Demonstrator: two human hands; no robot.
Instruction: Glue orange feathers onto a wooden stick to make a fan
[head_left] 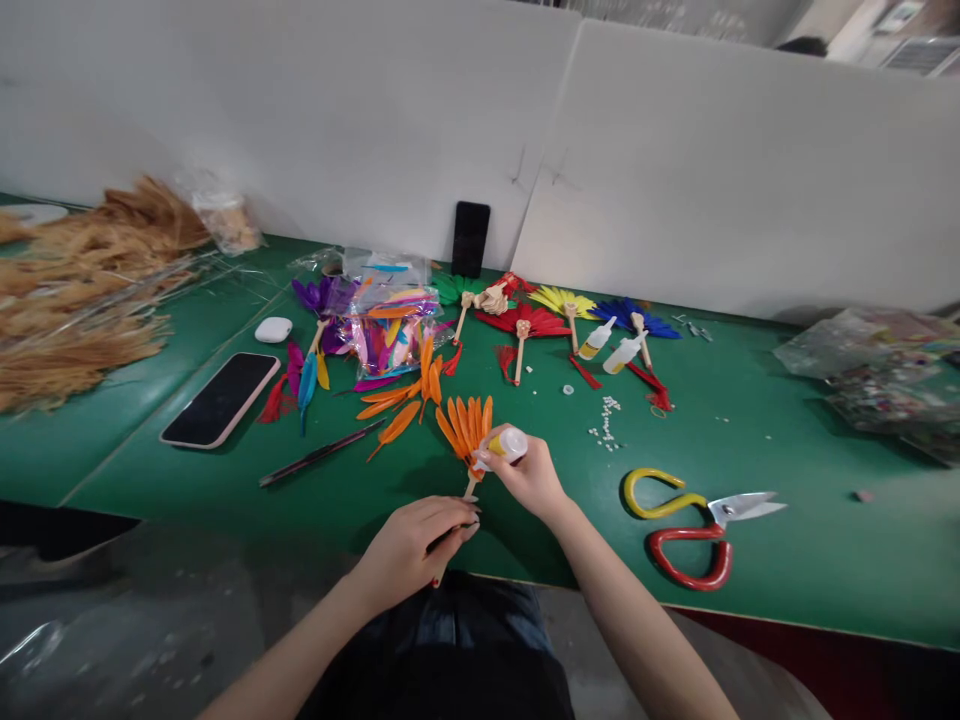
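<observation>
Six feather fans on sticks show, one each in orange (466, 430), purple (328, 298), green (453, 290), red (523, 322), yellow (568, 303) and blue (639, 320). There are three small bottles, one (510, 444) in the right hand (531, 474) and two (597, 340) (625, 353) on the surface (540, 530), plus two phones (222, 402) (471, 240), one pair of scissors (716, 513), one white case (273, 329) and one slim dark tool (322, 453). The white beads (606, 424) are too small to count.
</observation>
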